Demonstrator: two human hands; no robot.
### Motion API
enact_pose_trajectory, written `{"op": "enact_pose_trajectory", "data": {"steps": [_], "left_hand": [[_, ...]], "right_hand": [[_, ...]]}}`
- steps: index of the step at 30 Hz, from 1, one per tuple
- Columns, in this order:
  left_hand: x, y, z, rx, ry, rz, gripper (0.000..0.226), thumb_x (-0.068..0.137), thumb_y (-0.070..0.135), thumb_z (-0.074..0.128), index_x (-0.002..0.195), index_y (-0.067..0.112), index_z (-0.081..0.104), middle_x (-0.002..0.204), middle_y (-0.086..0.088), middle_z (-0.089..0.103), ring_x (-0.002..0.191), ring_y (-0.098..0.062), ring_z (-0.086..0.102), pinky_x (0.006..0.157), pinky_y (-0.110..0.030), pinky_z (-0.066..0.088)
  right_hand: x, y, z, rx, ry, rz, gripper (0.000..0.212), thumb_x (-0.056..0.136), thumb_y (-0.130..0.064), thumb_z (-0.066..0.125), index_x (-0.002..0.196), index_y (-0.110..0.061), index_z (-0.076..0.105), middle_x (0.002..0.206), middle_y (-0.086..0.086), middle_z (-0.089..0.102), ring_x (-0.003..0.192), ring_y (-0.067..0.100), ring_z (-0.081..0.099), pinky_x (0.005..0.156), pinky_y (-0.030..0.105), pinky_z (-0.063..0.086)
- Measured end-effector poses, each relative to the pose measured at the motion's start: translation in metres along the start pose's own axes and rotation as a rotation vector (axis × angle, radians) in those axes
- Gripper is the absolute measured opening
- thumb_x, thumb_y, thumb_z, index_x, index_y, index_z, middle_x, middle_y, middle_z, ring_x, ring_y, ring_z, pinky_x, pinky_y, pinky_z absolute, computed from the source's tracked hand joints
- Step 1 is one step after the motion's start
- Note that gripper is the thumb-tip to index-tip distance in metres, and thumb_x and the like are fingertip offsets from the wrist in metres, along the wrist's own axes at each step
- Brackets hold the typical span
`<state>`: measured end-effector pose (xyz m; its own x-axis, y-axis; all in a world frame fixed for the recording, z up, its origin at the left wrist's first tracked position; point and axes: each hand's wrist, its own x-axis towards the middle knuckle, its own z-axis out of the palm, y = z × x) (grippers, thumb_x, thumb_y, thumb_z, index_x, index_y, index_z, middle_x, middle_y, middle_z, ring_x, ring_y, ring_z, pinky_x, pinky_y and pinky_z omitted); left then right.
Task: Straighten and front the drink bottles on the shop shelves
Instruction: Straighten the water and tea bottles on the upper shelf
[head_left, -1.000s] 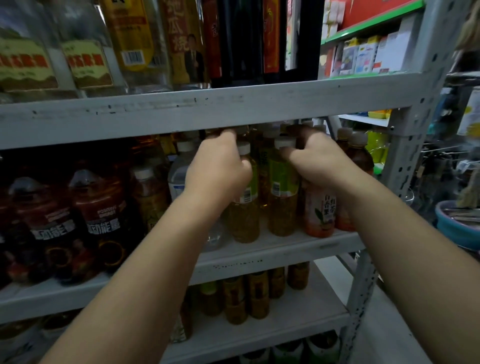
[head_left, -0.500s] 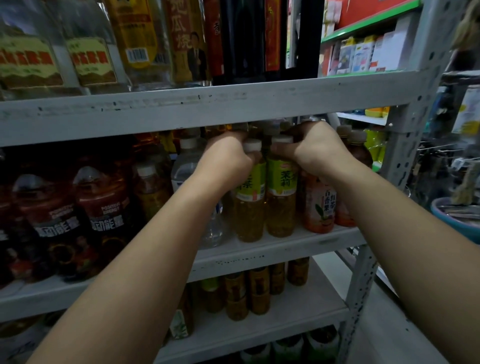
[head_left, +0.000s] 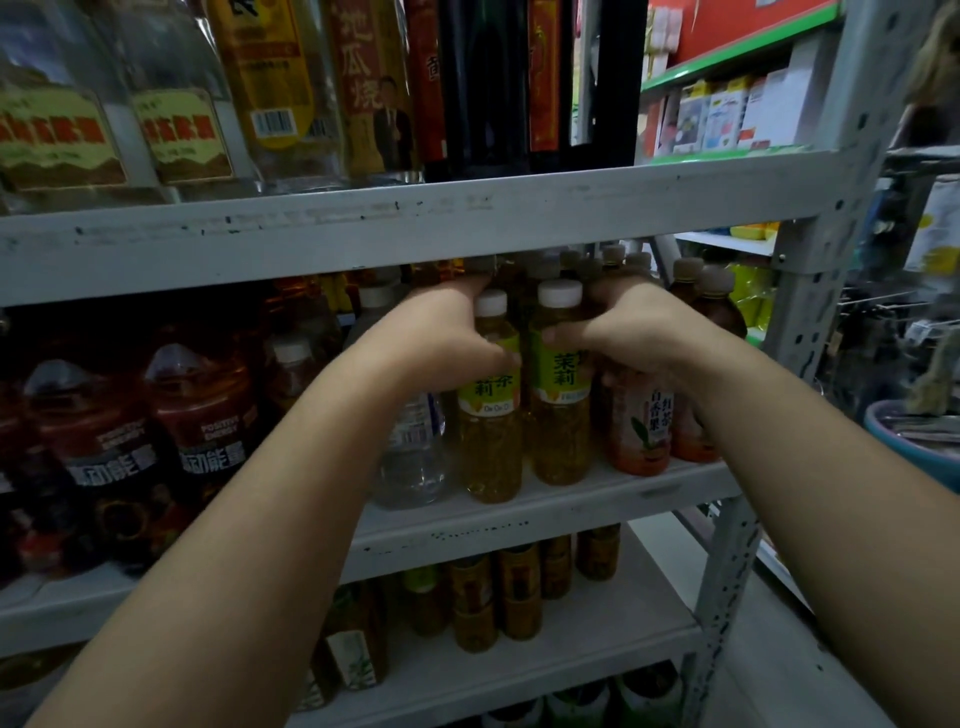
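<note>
While left hand (head_left: 441, 340) and right hand (head_left: 641, 332) curl fingers (head_left: 560, 333) round them, clear-plastic tea bottles (head_left: 491, 452) stand upright.

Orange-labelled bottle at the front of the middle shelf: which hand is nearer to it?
Right. The right hand grips a green-labelled bottle just beside the orange-labelled bottle, its wrist overlapping that bottle's top. The left hand grips the other green-labelled bottle, farther left.

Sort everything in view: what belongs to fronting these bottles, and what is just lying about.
Job: left hand, gripping the left green-label tea bottle; right hand, gripping the right green-label tea bottle; orange-label tea bottle; clear water bottle; middle shelf.
Lying about: liquor bottles above; blue basin; boxes on the green-edged shelf.
</note>
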<state>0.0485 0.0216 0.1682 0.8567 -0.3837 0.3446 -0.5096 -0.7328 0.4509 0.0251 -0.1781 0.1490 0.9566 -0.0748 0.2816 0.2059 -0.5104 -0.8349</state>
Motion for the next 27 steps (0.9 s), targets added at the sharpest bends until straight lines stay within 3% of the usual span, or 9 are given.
{"op": "enact_pose_trajectory", "data": {"steps": [4,11,15,22,27], "left_hand": [[-0.004,-0.001,0.004,-0.003,0.042,0.034,0.073,0.075,0.025,0.078,0.138,0.038,0.043,0.123,0.004,0.059,0.106,-0.018,0.059,0.077,-0.030,0.054],[-0.008,-0.002,0.015,-0.101,0.177,0.012,0.058,0.076,0.023,0.077,0.128,0.036,0.054,0.115,0.002,0.065,0.102,-0.019,0.062,0.083,-0.036,0.056],[-0.009,-0.002,0.022,-0.131,0.237,0.021,0.059,0.076,0.022,0.077,0.129,0.036,0.054,0.118,0.003,0.065,0.106,-0.017,0.061,0.082,-0.028,0.052],[-0.008,-0.002,0.023,-0.151,0.273,0.023,0.057,0.074,0.024,0.078,0.125,0.037,0.058,0.116,0.006,0.066,0.104,-0.014,0.062,0.074,-0.019,0.046],[-0.009,-0.002,0.022,-0.149,0.278,0.019,0.059,0.072,0.024,0.079,0.125,0.036,0.058,0.114,0.007,0.067,0.103,-0.012,0.062,0.077,-0.019,0.047]], "right_hand": [[-0.001,0.002,0.003,0.049,0.008,-0.029,0.020,0.077,-0.025,0.077,0.094,-0.026,0.066,0.076,-0.015,0.071,0.052,0.009,0.065,0.039,0.020,0.044],[0.001,0.012,0.002,0.079,0.067,-0.056,0.019,0.074,-0.028,0.080,0.088,-0.023,0.069,0.073,-0.009,0.072,0.047,0.007,0.062,0.038,0.019,0.042],[0.004,0.014,-0.001,0.085,0.085,-0.040,0.017,0.073,-0.027,0.081,0.083,-0.019,0.070,0.063,-0.006,0.070,0.043,0.006,0.059,0.038,0.017,0.041],[0.007,0.013,-0.005,0.074,0.064,-0.051,0.017,0.072,-0.024,0.081,0.082,-0.015,0.071,0.065,0.000,0.071,0.047,0.009,0.060,0.040,0.020,0.043],[0.005,0.010,-0.006,0.056,0.048,-0.051,0.018,0.072,-0.024,0.082,0.083,-0.016,0.071,0.063,-0.002,0.070,0.046,0.009,0.060,0.039,0.019,0.044]]}}
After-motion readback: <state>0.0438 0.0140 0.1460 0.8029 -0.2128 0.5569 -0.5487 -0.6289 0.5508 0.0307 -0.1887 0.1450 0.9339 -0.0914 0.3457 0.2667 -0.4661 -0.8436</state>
